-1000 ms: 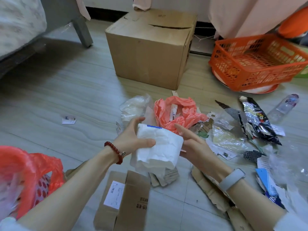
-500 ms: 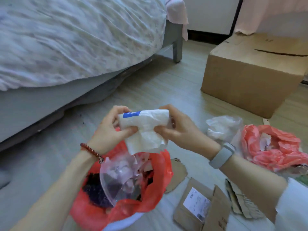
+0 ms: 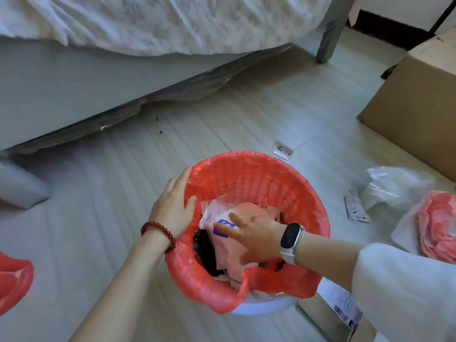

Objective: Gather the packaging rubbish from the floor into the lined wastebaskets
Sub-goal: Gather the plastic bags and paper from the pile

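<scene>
Now we have the crumpled white plastic wrapper with the blue label [image 3: 225,227] down inside the round wastebasket lined with a red plastic bag [image 3: 249,166], no longer held above it; our right hand [image 3: 256,235] presses it flat-fingered while our left hand [image 3: 172,206] steadies the rim, so more floor rubbish awaits.

1. Pale wood-grain plank floor [image 3: 246,114] runs across the room, lit by soft daylight.
2. A bed [image 3: 74,95] with grey base fills the upper left; a floral bedspread [image 3: 172,23] hangs over it.
3. A grey bed leg [image 3: 329,38] stands upper right.
4. White wall [image 3: 399,8] with dark skirting [image 3: 385,33] lies behind.
</scene>
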Tool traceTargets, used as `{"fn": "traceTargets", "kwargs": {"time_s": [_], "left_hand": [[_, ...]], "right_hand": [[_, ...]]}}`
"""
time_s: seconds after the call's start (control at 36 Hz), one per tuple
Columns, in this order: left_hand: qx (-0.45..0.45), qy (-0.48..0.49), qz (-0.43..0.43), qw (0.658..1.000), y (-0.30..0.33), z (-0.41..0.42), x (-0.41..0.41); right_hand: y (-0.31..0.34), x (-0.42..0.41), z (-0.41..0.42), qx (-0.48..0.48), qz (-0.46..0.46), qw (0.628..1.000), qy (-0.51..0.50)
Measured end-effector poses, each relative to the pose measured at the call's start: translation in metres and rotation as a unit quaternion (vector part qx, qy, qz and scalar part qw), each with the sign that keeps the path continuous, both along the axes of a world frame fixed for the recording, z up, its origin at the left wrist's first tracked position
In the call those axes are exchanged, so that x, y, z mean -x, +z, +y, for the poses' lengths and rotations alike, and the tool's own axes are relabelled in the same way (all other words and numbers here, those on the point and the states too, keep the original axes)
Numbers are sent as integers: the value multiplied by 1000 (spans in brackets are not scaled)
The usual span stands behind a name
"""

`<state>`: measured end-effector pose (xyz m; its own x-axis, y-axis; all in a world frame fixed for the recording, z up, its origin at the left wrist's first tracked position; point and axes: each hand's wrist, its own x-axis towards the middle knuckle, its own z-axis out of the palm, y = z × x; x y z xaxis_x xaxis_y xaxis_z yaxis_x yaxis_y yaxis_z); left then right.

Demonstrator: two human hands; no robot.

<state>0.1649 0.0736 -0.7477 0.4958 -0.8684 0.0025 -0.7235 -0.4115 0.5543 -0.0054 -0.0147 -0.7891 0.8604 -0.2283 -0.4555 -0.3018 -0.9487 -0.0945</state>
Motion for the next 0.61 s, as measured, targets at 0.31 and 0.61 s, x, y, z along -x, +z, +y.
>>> {"fn": "traceTargets", "kwargs": {"time_s": [0.31,0.61], "left_hand": [[-12,15,-33,999,-1,1,4],[-25,34,-39,998,16,-6,10]], "right_hand": [[-80,-2,-2,-8,157,987,-24],[50,14,-14,-180,-71,973,-124]]}}
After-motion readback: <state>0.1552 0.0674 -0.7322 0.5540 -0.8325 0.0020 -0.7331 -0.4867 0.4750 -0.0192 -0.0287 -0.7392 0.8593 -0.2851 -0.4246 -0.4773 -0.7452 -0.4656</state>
